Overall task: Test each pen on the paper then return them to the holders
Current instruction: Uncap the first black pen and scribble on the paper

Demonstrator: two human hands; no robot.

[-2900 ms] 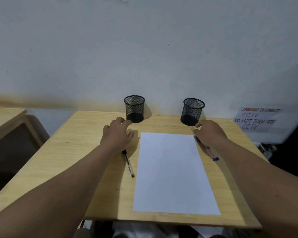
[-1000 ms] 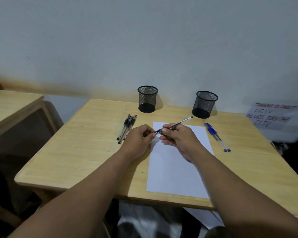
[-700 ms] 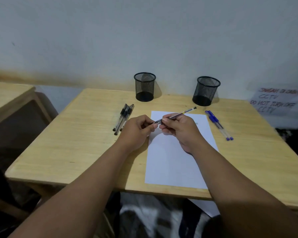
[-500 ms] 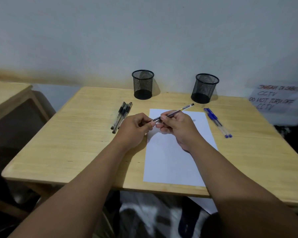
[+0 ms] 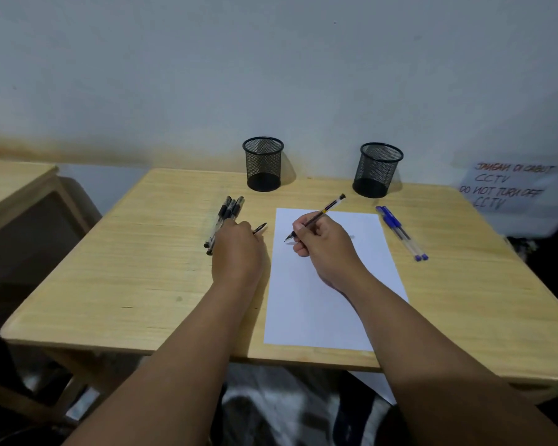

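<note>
Desk (image 5: 142, 284): pen (image 5: 316, 217) now uncapped.

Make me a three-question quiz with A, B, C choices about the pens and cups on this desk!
1. Where do the blue pens lie?
A. inside a cup
B. on the table right of the paper
C. on top of the paper

2. How many black mesh holders stand by the wall?
A. one
B. two
C. four

3. What state is the pen in the right hand in?
A. uncapped, tip down by the paper
B. capped, lying flat
C. standing in a holder

Answers: 1 B, they rest on the wood beside the paper. 2 B, a left holder and a right holder. 3 A, the right hand grips the black pen with its bare tip down; the left hand holds the cap.
</note>
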